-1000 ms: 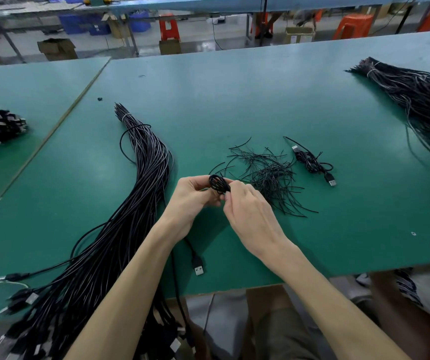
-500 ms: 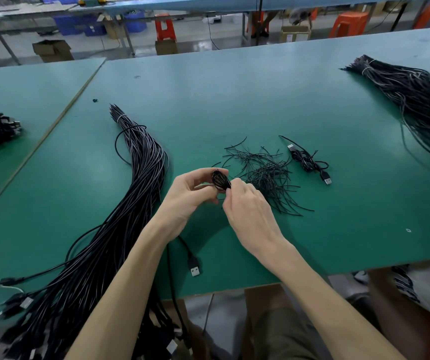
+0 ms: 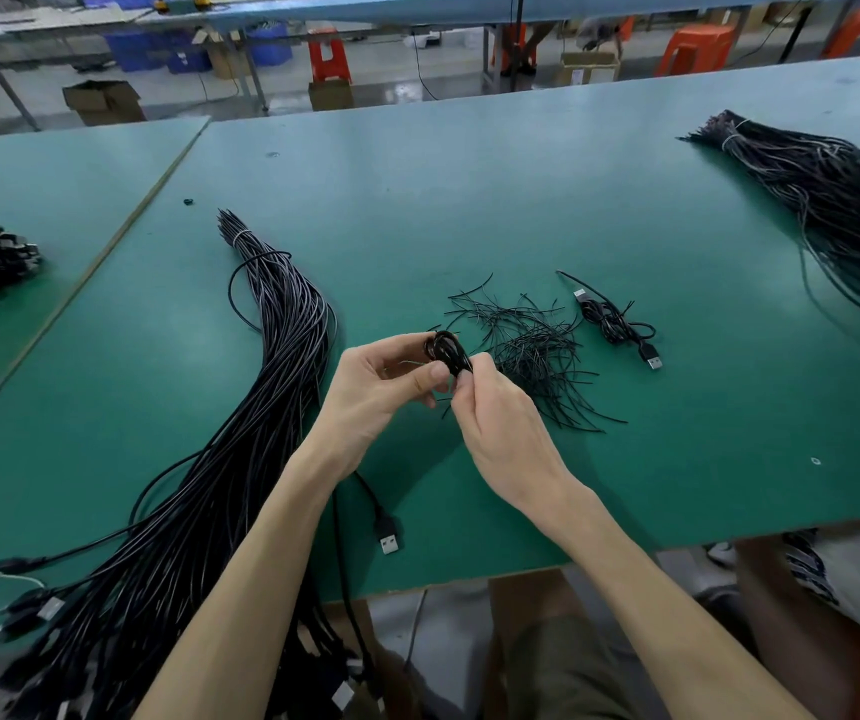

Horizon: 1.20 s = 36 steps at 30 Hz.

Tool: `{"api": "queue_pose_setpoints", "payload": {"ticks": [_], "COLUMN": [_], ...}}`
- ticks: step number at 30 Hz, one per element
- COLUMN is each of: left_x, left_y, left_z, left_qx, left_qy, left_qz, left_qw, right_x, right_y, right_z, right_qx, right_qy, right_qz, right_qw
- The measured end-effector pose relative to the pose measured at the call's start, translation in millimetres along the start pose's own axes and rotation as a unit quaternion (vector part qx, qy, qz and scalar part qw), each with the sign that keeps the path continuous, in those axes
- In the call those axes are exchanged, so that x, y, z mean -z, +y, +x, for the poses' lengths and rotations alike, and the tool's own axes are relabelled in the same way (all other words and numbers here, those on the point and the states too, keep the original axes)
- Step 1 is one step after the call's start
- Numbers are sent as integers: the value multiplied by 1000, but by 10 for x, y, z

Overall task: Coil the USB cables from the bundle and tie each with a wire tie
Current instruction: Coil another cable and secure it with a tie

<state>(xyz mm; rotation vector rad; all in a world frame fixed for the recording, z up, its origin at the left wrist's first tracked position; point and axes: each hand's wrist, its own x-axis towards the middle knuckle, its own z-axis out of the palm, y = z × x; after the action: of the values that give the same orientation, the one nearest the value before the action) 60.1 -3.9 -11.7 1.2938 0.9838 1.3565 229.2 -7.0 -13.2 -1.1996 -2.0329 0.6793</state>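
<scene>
Black coil (image 3: 446,351), as before, in tight grips of left hand (image 3: 371,397) and right hand (image 3: 500,428); hardly any shift.

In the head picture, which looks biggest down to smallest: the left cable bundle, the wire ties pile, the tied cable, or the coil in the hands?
1. bundle
2. wire ties
3. tied cable
4. coil
The coil is partly hidden, so the last two are unsure.
</scene>
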Motion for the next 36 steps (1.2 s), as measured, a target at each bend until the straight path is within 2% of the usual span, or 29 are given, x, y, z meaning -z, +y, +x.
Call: {"api": "queue_pose_setpoints", "payload": {"ticks": [5, 16, 25, 36], "left_x": [-35, -23, -19, 23], "left_y": [-7, -26, -8, -30], "left_z": [0, -15, -24, -18], "left_qx": [18, 37, 60, 73], "left_qy": [-7, -16, -43, -24], "left_qz": [28, 33, 24, 36], "left_qw": [999, 999, 997, 996], "right_x": [19, 8, 1, -7], "right_y": [0, -78, 26, 81], "right_z": [7, -37, -23, -11], "right_qx": [-8, 40, 20, 24], "right_qy": [18, 56, 6, -36], "right_qz": [29, -91, -3, -31], "right_qw": [999, 993, 1000, 999]}}
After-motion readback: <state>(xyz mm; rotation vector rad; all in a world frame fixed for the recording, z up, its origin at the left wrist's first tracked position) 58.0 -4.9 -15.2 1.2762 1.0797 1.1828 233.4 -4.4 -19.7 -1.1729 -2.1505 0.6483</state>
